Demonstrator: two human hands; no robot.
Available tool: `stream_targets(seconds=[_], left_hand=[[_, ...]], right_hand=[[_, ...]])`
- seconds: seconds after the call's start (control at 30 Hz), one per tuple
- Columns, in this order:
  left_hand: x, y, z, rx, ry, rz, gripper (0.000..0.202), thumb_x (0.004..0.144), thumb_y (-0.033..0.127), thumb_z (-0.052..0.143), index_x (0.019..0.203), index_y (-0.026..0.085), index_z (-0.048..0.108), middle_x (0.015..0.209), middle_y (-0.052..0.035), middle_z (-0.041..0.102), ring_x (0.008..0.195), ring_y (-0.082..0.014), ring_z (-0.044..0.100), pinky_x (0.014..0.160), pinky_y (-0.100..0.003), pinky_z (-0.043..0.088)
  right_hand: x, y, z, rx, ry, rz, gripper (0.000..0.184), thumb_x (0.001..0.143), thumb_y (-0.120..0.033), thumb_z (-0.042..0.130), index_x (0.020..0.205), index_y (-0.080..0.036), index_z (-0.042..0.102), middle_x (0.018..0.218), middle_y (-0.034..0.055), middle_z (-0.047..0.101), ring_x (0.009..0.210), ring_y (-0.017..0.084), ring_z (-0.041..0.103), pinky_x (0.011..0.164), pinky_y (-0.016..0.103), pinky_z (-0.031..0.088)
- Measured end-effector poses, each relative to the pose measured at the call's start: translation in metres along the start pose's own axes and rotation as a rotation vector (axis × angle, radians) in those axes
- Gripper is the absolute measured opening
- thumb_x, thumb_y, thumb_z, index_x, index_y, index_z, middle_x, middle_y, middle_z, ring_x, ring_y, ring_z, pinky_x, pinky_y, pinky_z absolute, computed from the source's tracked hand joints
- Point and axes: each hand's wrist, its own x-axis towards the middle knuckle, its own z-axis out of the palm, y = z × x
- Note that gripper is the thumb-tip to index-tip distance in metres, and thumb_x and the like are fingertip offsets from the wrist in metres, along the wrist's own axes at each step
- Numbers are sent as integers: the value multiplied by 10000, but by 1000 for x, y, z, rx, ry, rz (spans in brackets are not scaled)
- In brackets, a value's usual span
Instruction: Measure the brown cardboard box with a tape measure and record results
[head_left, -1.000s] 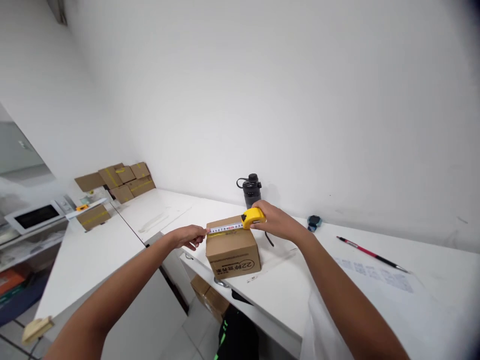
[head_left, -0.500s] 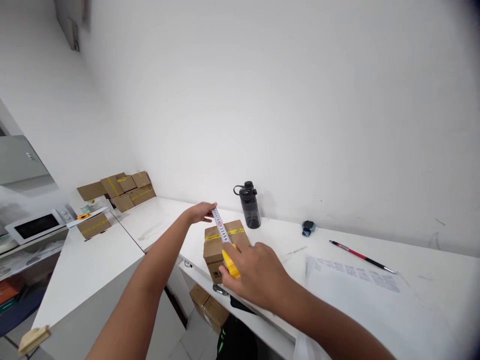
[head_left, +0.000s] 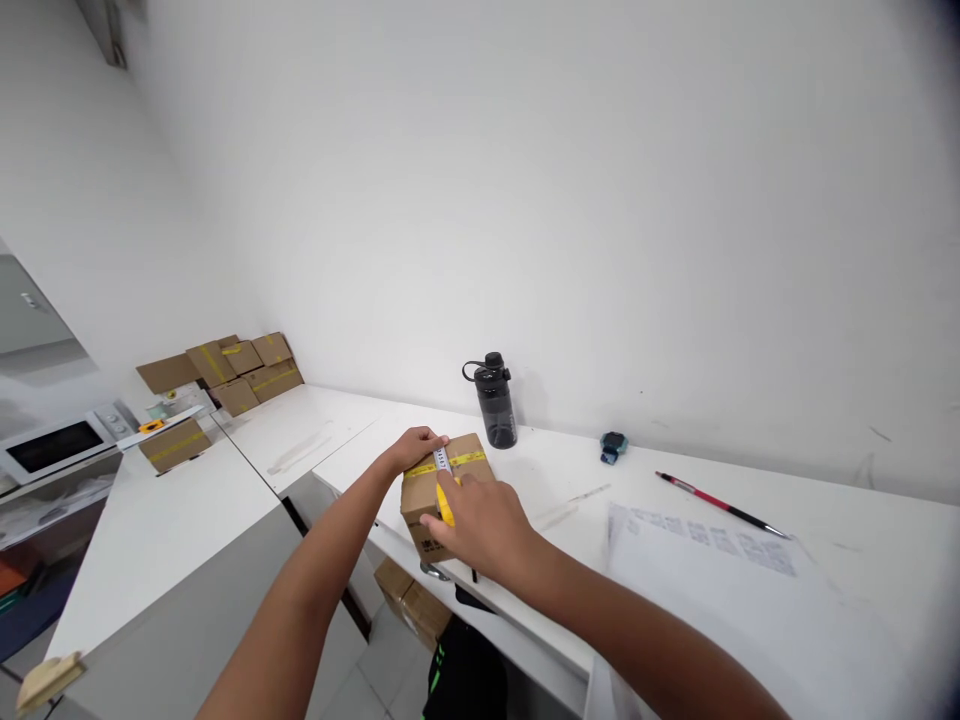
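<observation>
A small cardboard box (head_left: 412,497) with yellow tape across its top sits at the table's front edge. Over the box my right hand (head_left: 484,520) grips the yellow tape measure (head_left: 445,503). Its short white blade (head_left: 442,460) lies across the top of the box toward the far edge. At the blade's far end my left hand (head_left: 415,449) is closed, its fingers at the tip and resting against the box's far left edge. The undersides of both hands are hidden.
Behind the box stands a dark water bottle (head_left: 498,408). To the right are a wristwatch (head_left: 613,446), a red and black pen (head_left: 720,503) and printed paper (head_left: 697,590). Flattened and stacked cardboard boxes (head_left: 225,370) lie far left, near a microwave (head_left: 60,445).
My left hand has come down from above and behind the box to its far edge. Less of the blade shows between my hands. The view has shifted slightly.
</observation>
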Motion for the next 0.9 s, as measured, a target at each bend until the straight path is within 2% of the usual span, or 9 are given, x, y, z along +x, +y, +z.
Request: stream_targets(seconds=[0.1,0.23,0.37,0.47,0.53,0.6,0.67,0.77,0.9], left_hand=[[0,1,2,120,53,35,440,661,602,684,664,184,547,628,25,551,594,-127,472,554,-249,370],[-11,17,1,234,152,121,401,724,576,634,661,185,570,632,6,572,607,-144,487,560,-264,370],[-37,51,0,50,193,233,413,711,587,656,707,180,586,732,-17,621,693,-160,536,642,-271,420],[-59,76,5,-83,132,259,498,769,663,550,776,169,612,808,-44,651,772,-184,573,726,-294,446],[-68,81,9,-132,46,238,585,835,694,401,885,162,640,897,-76,673,873,-215,600,800,-325,452],[-73,75,13,-113,-26,243,618,858,687,356,1028,166,643,1024,-110,678,1029,-253,589,899,-356,432],[-75,58,15,-7,-5,255,601,829,676,446,1118,182,633,1163,-128,654,1182,-285,525,1018,-376,362],[-78,26,11,135,94,200,656,780,657,555,1256,207,579,1426,-110,488,1365,-310,355,1151,-383,179],[-92,-10,-5,73,130,150,767,871,682,346,1475,210,328,1563,-54,260,1452,-252,189,1188,-368,75]], right_hand=[[3,8,0,47,-66,-2,513,826,-555,512,1173,-180,562,877,91,697,773,261,657,603,317,414],[5,21,-5,33,-86,-45,476,855,-498,483,1215,-190,540,904,89,700,791,245,658,620,300,406],[13,36,-6,50,136,3,441,918,-429,410,1287,-202,497,974,87,700,787,231,661,601,285,400],[20,47,-4,118,363,24,457,935,-456,388,1307,-212,492,1040,88,694,771,221,659,623,287,425],[22,54,-5,176,496,7,455,922,-465,417,1282,-207,521,1071,98,688,788,222,658,670,297,449],[22,61,-8,267,610,13,457,896,-471,465,1253,-197,542,1085,110,680,802,225,655,710,311,468],[23,67,-11,433,690,65,496,871,-496,499,1271,-203,516,1048,101,676,780,218,648,710,321,487],[27,75,-14,883,740,168,593,856,-553,509,1344,-236,400,941,55,651,714,186,635,637,308,518],[37,83,-19,1546,724,273,648,817,-628,535,1322,-288,312,991,32,614,656,150,650,527,272,529]])
